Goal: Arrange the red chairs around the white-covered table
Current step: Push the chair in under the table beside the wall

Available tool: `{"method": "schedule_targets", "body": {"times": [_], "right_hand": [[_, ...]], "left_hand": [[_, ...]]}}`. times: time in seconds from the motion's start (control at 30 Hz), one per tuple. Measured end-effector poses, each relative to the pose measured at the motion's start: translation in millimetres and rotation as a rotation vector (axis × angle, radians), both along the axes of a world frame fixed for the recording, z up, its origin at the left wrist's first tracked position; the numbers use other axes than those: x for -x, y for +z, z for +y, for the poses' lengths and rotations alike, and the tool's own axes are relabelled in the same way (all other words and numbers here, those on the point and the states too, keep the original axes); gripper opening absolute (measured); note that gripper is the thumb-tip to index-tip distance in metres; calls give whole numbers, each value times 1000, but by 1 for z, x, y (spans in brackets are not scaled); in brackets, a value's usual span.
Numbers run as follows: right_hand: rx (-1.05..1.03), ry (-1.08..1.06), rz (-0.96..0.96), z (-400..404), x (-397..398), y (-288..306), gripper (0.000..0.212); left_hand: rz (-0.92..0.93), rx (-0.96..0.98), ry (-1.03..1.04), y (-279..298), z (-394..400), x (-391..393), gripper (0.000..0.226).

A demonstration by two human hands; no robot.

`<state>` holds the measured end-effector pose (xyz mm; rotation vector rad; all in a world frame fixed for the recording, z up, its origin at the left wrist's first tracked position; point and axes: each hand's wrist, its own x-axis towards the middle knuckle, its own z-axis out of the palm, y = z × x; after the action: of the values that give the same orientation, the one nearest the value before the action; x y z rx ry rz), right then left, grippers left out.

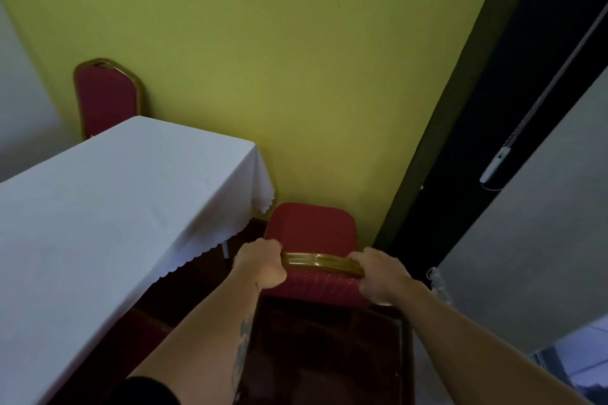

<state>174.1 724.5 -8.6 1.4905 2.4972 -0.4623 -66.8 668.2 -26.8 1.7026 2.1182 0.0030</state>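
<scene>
A red chair (312, 230) with a gold frame stands below me, near the table's right corner, its seat pointing toward the green wall. My left hand (263, 261) grips the left end of its gold top rail, and my right hand (383, 274) grips the right end. The white-covered table (108, 207) fills the left side. A second red chair (107, 99) stands behind the table's far end, against the wall, its lower part hidden by the cloth.
The green wall (279, 59) is close ahead of the held chair. A dark door frame (460, 141) and a grey panel (533, 223) with a hanging cord rise on the right. Dark floor (184, 289) shows between table and chair.
</scene>
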Motion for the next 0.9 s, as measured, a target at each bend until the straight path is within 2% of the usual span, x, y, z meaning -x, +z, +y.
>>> {"method": "schedule_targets", "body": {"times": [0.2,0.43,0.73,0.9], "right_hand": [[122,82,6,13,-3,-1,44],[56,204,-1,28,-8,7,53],[128,303,98,32,-42,-2,58],[127,348,129,33,-59,-5,58]], "left_hand": [[47,-28,-1,-2,-5,-7,26],[109,-33,10,11,-1,-19,26],[133,-3,92,4,-9,-57,36],[138,36,115,11,-15,-78,31]]}}
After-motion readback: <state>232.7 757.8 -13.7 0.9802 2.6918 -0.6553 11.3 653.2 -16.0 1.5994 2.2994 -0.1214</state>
